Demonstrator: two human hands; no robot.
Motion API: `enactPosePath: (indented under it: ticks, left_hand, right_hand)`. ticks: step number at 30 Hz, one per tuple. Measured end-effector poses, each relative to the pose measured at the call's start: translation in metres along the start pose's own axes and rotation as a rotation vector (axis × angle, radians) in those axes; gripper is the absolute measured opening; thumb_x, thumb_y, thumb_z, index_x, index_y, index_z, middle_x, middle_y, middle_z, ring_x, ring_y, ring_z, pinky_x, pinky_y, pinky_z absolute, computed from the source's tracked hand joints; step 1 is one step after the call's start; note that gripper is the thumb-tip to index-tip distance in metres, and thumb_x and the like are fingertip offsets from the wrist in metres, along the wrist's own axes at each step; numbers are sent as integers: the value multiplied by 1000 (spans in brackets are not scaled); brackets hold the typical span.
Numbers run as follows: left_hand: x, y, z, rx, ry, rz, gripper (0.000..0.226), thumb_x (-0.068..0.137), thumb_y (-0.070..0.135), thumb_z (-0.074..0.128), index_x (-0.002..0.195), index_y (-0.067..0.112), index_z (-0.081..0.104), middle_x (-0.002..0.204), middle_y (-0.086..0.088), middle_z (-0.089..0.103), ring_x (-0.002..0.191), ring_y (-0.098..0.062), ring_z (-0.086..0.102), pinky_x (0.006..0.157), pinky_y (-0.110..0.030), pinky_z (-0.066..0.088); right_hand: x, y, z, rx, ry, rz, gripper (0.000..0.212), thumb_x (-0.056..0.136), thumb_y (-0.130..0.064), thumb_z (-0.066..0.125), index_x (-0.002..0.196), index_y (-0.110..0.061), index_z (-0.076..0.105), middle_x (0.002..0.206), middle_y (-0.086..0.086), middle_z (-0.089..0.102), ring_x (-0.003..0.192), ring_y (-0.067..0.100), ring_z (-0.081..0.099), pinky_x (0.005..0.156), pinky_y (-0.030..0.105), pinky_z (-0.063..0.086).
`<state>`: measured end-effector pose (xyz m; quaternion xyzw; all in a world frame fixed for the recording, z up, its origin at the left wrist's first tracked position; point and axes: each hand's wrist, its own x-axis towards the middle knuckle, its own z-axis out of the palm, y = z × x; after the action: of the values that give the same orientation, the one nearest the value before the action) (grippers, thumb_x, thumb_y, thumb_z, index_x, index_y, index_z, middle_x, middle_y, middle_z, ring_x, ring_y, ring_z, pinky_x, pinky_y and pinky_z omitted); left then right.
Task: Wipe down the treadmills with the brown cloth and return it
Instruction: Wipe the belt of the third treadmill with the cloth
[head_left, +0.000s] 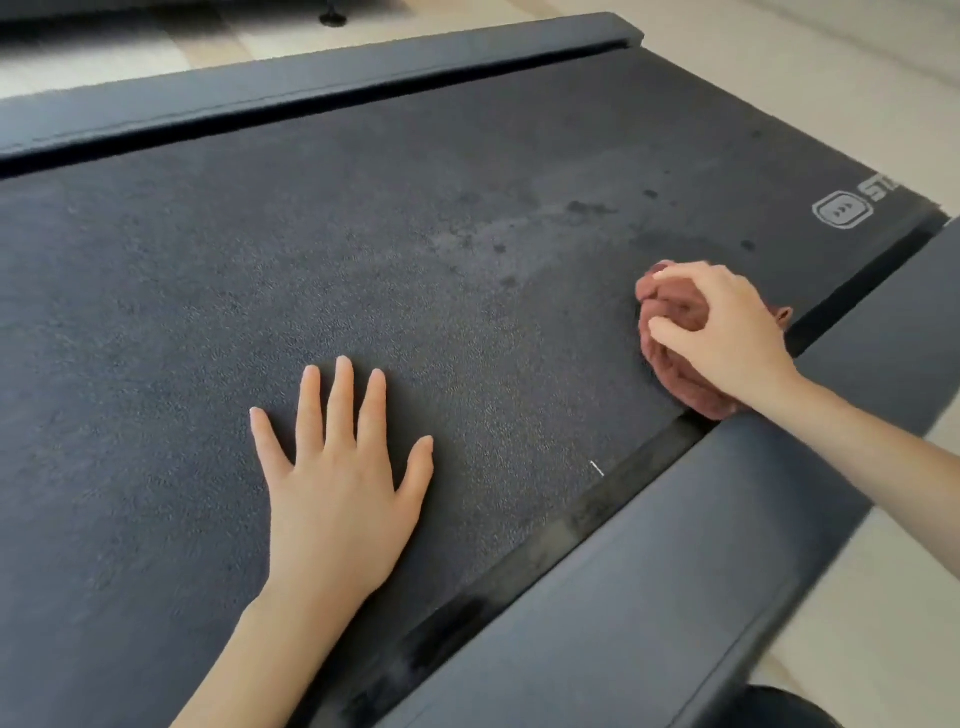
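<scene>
Treadmill belt (363, 249): pale dusty patch and dark spots at upper centre (wiping unfinished, by appearance). Brown cloth (670, 332), bunched, right of centre on the belt's edge; right hand (727, 338) clenches it. Left hand (337, 488), fingers spread flat, presses belt at lower centre. Return pending.

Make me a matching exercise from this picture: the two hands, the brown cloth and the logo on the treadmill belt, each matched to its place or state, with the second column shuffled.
Column one:
1 left hand
2 right hand
3 brown cloth
4 logo

Column two:
A fingers curled over the cloth
B printed in white on the treadmill belt
C flat on the belt, fingers spread
D bunched up near the belt's edge

Pairs: 1-C, 2-A, 3-D, 4-B
</scene>
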<state>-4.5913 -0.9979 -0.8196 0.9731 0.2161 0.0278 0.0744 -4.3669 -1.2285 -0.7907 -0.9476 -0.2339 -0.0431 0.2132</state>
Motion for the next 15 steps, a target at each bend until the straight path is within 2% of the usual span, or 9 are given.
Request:
enactPosePath:
  ticks: [3, 9, 13, 15]
  left_hand:
    - [0, 3, 1, 7, 7, -23, 76, 85, 56, 14, 144, 11, 33, 153, -12, 25, 144, -30, 13, 110, -63, 10]
    - [0, 2, 1, 10, 58, -25, 71, 85, 53, 26, 137, 10, 45, 148, -11, 36, 139, -32, 26, 108, -64, 19]
    - [9, 8, -4, -23, 49, -75, 70, 83, 54, 27, 137, 14, 46, 148, -6, 37, 140, -29, 25, 108, -63, 20]
    - [24, 16, -6, 9, 28, -103, 74, 83, 57, 20, 142, 17, 38, 152, -2, 29, 143, -26, 18, 110, -61, 14]
  right_hand:
    - [6, -10, 15, -21, 73, -1, 32, 76, -30, 63, 108, -25, 61, 118, 3, 59, 108, 28, 50, 90, 35, 36]
    - [18, -77, 52, 94, -34, -432, 37, 69, -35, 60, 103, -20, 64, 102, -4, 62, 99, 16, 50, 85, 20, 27]
    - [67, -108, 76, 138, -97, -552, 34, 73, -39, 58, 103, -24, 62, 101, -4, 62, 97, 18, 52, 82, 28, 38]
    - [102, -119, 88, 158, -108, -578, 31, 75, -39, 60, 103, -26, 61, 100, -5, 61, 97, 19, 52, 76, 29, 36]
